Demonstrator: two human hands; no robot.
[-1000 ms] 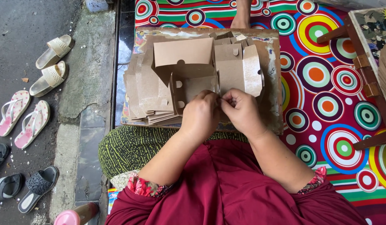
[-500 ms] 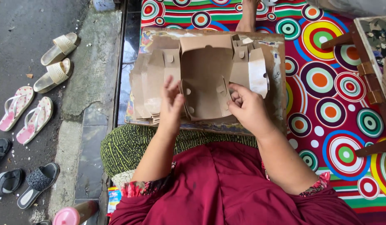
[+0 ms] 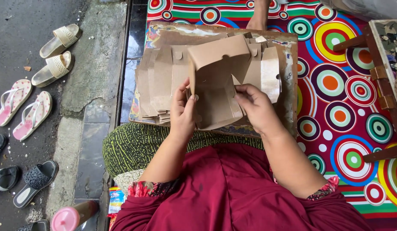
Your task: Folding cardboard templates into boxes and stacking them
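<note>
A half-folded brown cardboard box (image 3: 217,92) stands up between my hands, its lid flap raised toward the far side. My left hand (image 3: 182,112) grips its left wall, thumb on the inner face. On the right wall, my right hand (image 3: 255,107) pinches the side flap. Under the box lies a stack of flat brown box blanks (image 3: 160,83) on a worn board (image 3: 288,55) that rests across my lap. More blanks stand at the right of the stack (image 3: 269,72).
A mat with bright circles (image 3: 335,85) covers the floor to the right. A wooden frame (image 3: 378,72) is at the right edge. Several sandals (image 3: 33,98) lie on wet ground to the left. A pink-capped bottle (image 3: 72,216) is at the lower left. Someone's foot (image 3: 260,15) shows beyond the board.
My hands parted from the middle and opened the flat blank. Its walls have since come up into a box shape, with the lid flap now raised.
</note>
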